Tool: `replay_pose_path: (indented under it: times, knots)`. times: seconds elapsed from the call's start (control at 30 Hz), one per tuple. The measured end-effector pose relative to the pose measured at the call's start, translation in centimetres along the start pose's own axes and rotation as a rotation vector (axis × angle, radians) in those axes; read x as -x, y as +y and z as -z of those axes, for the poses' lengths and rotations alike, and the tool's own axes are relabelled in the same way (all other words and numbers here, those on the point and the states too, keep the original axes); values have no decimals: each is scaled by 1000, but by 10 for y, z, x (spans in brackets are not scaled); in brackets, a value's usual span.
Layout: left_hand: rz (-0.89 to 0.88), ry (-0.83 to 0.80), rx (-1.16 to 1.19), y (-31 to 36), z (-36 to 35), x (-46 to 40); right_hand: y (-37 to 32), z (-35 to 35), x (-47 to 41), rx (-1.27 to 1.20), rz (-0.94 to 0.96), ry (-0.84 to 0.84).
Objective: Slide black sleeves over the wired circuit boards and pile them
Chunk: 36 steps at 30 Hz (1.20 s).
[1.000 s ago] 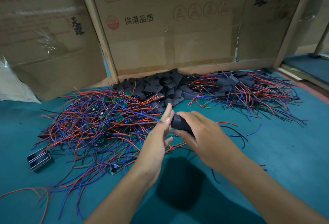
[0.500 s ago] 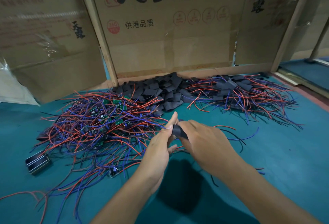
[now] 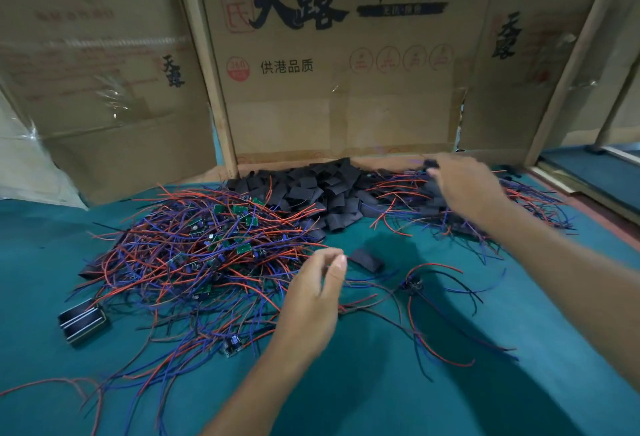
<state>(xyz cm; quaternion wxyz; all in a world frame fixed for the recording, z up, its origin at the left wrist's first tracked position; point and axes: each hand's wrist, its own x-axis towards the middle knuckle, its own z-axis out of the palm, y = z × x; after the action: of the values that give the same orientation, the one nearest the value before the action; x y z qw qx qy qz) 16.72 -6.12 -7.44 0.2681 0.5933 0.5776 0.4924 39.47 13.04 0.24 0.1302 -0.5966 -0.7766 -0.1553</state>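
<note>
The bench [image 3: 381, 401] is covered in teal cloth, with cardboard [image 3: 332, 89] standing along its far edge. Bare boards [image 3: 239, 224], small and green with dark components, lie in a tangled heap of red, blue and black wires toward the left edge. Flat black sleeves [image 3: 322, 193] are piled at the middle of the far edge, against the cardboard. To their right, near the far right corner, lies the pile of sleeved boards [image 3: 408, 200]: dark wrapped pieces with red and blue wires fanning outward.

The right hand [image 3: 464, 186] is stretched over that pile, blurred; its fingers seem to pinch something dark at the tips, but whether they hold it cannot be told. The left hand [image 3: 311, 300] hovers near the middle of the bench, fingers loosely curled, thumb and forefinger close together; no thing shows between them.

One sleeve [image 3: 367, 259] lies alone just beyond the left fingers. One wired board [image 3: 412, 285] lies apart to the right of that hand. A small black case [image 3: 81, 321] sits near the left edge.
</note>
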Motion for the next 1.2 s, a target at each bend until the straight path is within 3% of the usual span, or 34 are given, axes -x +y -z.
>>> replay_pose_path:
  times: [0.1,0.2,0.33,0.4,0.5,0.77,0.9,1.07,1.2]
  knots:
    - [-210,-27,-361,-6,5,0,22,-8,-34,-18,-153,-98]
    - [-242,28,-602,-10,9,-3,8,-9,-41,-19,-229,-175]
    - [-127,131,-782,-12,19,-6,-68,-19,1,-234,25,-226]
    - [-100,132,-836,-12,20,-6,-102,-28,32,-207,144,-362]
    - [-86,101,-868,-13,19,-5,-121,-42,54,-229,160,-459]
    - [-80,130,-916,-14,27,-9,-104,-44,64,-424,171,-449]
    - [59,187,-926,-9,68,-20,-90,-50,74,-510,90,-383]
    - [222,-215,-691,-16,151,-23,-86,-50,76,-507,60,-391]
    - [303,-557,-558,-20,158,-15,-80,-41,73,-503,30,-341]
